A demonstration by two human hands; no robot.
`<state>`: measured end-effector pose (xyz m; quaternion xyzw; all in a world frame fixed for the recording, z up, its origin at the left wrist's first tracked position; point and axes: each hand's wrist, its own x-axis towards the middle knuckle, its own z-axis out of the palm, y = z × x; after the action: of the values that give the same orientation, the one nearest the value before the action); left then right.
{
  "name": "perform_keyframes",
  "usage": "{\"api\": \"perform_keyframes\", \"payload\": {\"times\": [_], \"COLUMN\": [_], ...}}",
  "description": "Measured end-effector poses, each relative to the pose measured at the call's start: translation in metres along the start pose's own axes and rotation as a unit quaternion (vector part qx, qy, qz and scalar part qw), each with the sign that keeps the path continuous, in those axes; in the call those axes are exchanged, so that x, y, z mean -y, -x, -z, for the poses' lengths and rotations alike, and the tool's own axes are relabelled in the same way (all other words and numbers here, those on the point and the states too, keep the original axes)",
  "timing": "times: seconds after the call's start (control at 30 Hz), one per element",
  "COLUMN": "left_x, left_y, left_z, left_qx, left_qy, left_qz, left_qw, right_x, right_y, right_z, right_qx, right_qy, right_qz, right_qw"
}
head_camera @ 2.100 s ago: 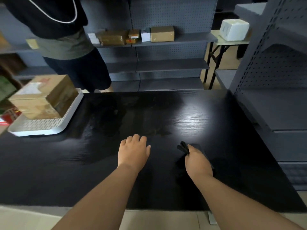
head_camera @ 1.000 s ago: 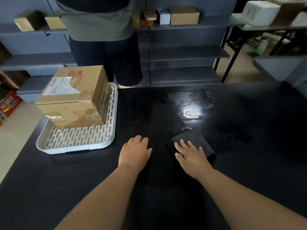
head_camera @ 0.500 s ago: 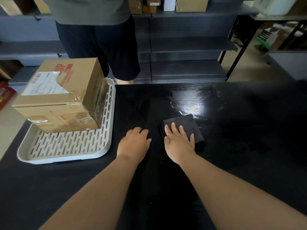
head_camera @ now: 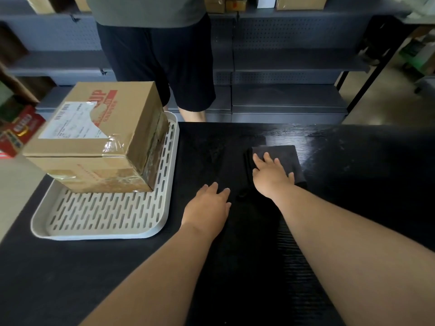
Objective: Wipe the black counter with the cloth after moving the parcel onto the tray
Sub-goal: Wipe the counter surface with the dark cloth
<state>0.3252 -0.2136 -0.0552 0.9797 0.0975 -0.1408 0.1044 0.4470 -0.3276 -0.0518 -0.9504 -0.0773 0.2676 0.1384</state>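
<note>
Forward went the cloth [head_camera: 286, 156] from nearer in, right hand [head_camera: 270, 177] flat on it, fingers spread, pinching nothing. Left hand [head_camera: 206, 208] lay open on the desk [head_camera: 364, 184]. Soft and folded, it likely slides best under a flat palm. Parcel [head_camera: 94, 137] sat on the tray [head_camera: 98, 220]; open room right, far edge close.

Beyond the counter you see grey metal shelving [head_camera: 289, 60] with perforated back panels, cardboard boxes [head_camera: 301, 0] on its top shelf, a person in dark shorts [head_camera: 160, 57] standing before it, and pale floor [head_camera: 381, 104] at right.
</note>
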Motion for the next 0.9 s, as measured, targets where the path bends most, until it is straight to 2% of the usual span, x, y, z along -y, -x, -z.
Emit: {"api": "perform_keyframes", "payload": {"times": [0.27, 0.47, 0.6, 0.77, 0.9], "left_x": [0.006, 0.003, 0.004, 0.004, 0.002], "left_y": [-0.002, -0.007, -0.008, -0.007, -0.006], "left_z": [-0.003, -0.005, -0.003, 0.002, 0.005], "left_qx": [-0.001, 0.028, 0.041, 0.055, 0.060], "left_qy": [-0.015, -0.029, -0.041, -0.050, -0.059], "left_qz": [-0.016, -0.013, -0.018, -0.015, -0.019], "left_qw": [1.000, 0.999, 0.998, 0.997, 0.996], "right_x": [0.006, 0.041, 0.032, -0.037, -0.079], "right_y": [0.045, 0.009, -0.016, -0.020, 0.029], "right_z": [-0.023, -0.016, -0.001, 0.023, 0.016], "right_qx": [-0.031, -0.028, -0.021, -0.057, -0.119], "right_qy": [0.010, 0.037, 0.046, 0.016, -0.027], "right_qz": [-0.019, 0.052, 0.067, -0.030, -0.104], "right_qw": [0.999, 0.998, 0.997, 0.998, 0.987]}}
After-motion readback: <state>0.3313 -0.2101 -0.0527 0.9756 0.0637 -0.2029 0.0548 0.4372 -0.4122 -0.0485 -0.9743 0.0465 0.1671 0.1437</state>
